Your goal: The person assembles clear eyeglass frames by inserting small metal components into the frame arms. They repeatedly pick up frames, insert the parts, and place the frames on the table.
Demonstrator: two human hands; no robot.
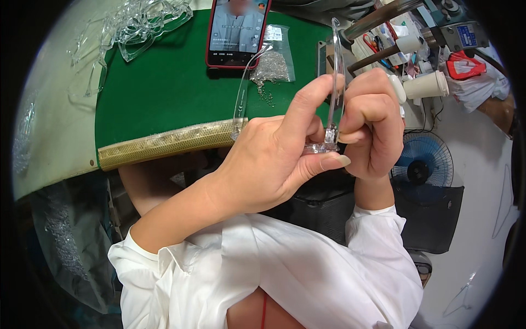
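Note:
A clear plastic eyeglass frame (337, 60) is held in front of my chest, its two temples pointing up and away from me. My left hand (274, 151) grips the front of it between thumb and fingers, close to the right-hand hinge. Curled tightly beside that hinge is my right hand (375, 120), its thumb and index fingertips pressed together. Whatever may be between those fingertips is too small or hidden to make out. The left-hand temple rises behind my left wrist, and my left hand covers most of the frame front.
On the green mat (175, 93) lie a red-edged phone (237, 27), a bag of tiny metal parts (274, 63) and spilled loose pieces. Several clear frames (142, 27) are heaped far left. A yellowish strip (170, 141) lines the near edge. Right are a machine (460, 35) and blue fan (422, 164).

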